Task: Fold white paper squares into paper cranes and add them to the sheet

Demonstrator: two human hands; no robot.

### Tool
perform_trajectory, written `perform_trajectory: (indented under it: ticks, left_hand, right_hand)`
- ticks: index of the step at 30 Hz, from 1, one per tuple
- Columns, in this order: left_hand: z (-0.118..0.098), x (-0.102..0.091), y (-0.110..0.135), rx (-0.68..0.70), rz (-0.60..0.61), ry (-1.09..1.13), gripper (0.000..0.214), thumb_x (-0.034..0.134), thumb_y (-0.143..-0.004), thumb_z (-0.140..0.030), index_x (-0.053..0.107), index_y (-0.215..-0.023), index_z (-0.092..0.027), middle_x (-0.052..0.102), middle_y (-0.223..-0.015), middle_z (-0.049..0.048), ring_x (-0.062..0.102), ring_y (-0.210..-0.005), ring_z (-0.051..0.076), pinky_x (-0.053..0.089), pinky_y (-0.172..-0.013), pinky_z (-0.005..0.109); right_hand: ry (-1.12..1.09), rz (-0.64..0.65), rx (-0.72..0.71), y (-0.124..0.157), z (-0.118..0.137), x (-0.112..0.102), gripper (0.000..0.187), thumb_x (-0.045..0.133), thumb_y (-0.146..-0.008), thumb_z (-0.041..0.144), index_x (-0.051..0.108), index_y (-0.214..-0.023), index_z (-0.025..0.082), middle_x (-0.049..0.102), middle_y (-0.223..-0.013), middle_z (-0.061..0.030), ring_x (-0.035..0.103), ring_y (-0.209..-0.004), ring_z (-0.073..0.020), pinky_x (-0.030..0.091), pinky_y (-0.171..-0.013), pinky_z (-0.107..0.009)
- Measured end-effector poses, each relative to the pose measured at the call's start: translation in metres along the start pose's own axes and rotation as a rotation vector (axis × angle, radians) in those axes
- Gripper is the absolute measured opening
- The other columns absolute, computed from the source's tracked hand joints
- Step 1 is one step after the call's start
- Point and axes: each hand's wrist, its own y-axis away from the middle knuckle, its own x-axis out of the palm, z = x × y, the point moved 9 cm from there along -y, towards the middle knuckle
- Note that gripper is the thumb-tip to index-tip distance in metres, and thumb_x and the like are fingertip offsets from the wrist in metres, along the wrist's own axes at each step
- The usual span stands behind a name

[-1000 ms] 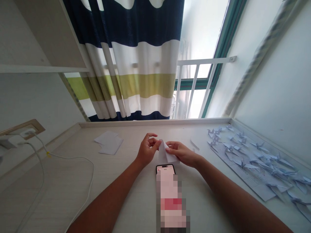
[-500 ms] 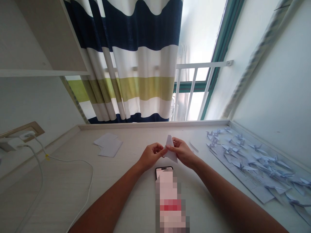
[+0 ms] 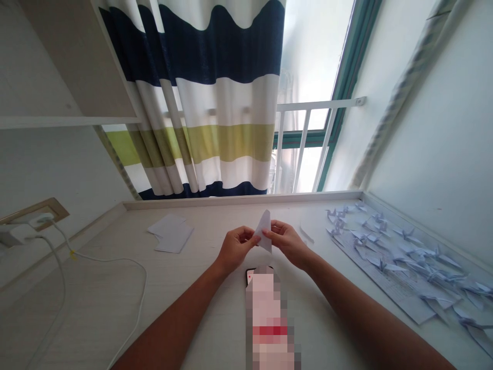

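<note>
Both hands hold a small folded piece of white paper (image 3: 264, 229) just above the pale desk (image 3: 208, 288), its point tilted up and to the right. My left hand (image 3: 235, 247) pinches its left lower edge with thumb and fingers closed. My right hand (image 3: 286, 241) pinches the right side, fingers curled around it. A phone (image 3: 265, 303) lies flat on the desk right below the hands, between my forearms.
Several folded paper cranes (image 3: 400, 252) lie on a printed sheet along the right wall. A stack of blank white sheets (image 3: 171, 234) sits at the back left. A white charger cable (image 3: 115, 262) loops from a wall socket (image 3: 36, 218) at left. A striped curtain and window rail stand behind.
The folded paper has been lifted off the desk and turned, its tip now pointing up. Both hands rose slightly and moved closer together; the phone is partly hidden under the wrists.
</note>
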Motion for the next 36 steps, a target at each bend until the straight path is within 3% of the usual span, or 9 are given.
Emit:
perform_trajectory:
  ticks: [7, 13, 22, 28, 36]
  left_hand:
    - [-0.002, -0.008, -0.002, 0.0, -0.106, 0.15, 0.041, 0.085, -0.071, -0.033, 0.066, -0.104, -0.018, 0.072, -0.086, 0.0033, 0.065, -0.075, 0.014, 0.053, -0.07, 0.026]
    - [0.002, -0.008, -0.003, -0.033, -0.106, 0.157, 0.035, 0.082, -0.075, -0.039, 0.069, -0.097, -0.015, 0.073, -0.086, 0.006, 0.064, -0.072, 0.015, 0.052, -0.068, 0.029]
    - [0.0, -0.011, -0.003, -0.024, -0.132, 0.146, 0.041, 0.083, -0.074, -0.037, 0.067, -0.105, -0.016, 0.071, -0.073, 0.0011, 0.064, -0.067, 0.014, 0.052, -0.071, 0.029]
    - [-0.003, -0.008, -0.001, -0.016, -0.109, 0.141, 0.045, 0.082, -0.075, -0.039, 0.066, -0.11, -0.016, 0.074, -0.078, 0.0023, 0.065, -0.071, 0.015, 0.053, -0.073, 0.029]
    - [-0.005, -0.009, -0.001, -0.026, -0.099, 0.121, 0.046, 0.082, -0.075, -0.036, 0.064, -0.112, -0.017, 0.074, -0.078, 0.0021, 0.069, -0.075, 0.017, 0.054, -0.074, 0.03]
  right_hand:
    - [0.039, -0.02, -0.049, -0.001, 0.003, -0.001, 0.036, 0.085, -0.074, 0.04, 0.072, -0.101, 0.018, 0.077, -0.1, -0.0079, 0.07, -0.089, -0.0222, 0.053, -0.084, -0.038]
    - [0.017, -0.045, -0.034, -0.002, -0.003, -0.003, 0.037, 0.083, -0.077, 0.043, 0.071, -0.102, 0.017, 0.077, -0.098, -0.0089, 0.071, -0.09, -0.024, 0.055, -0.087, -0.043]
    - [0.034, -0.075, -0.05, -0.001, -0.001, -0.005, 0.039, 0.085, -0.074, 0.043, 0.071, -0.1, 0.017, 0.077, -0.102, -0.0102, 0.071, -0.091, -0.0248, 0.055, -0.086, -0.043]
    - [0.041, -0.103, -0.052, 0.0, 0.002, -0.005, 0.039, 0.087, -0.07, 0.044, 0.071, -0.094, 0.018, 0.077, -0.097, -0.0089, 0.07, -0.085, -0.0237, 0.054, -0.079, -0.04]
    - [0.066, -0.17, -0.118, 0.002, 0.016, -0.011, 0.039, 0.08, -0.075, 0.054, 0.075, -0.091, 0.019, 0.073, -0.092, -0.0067, 0.066, -0.089, -0.0229, 0.052, -0.085, -0.042]
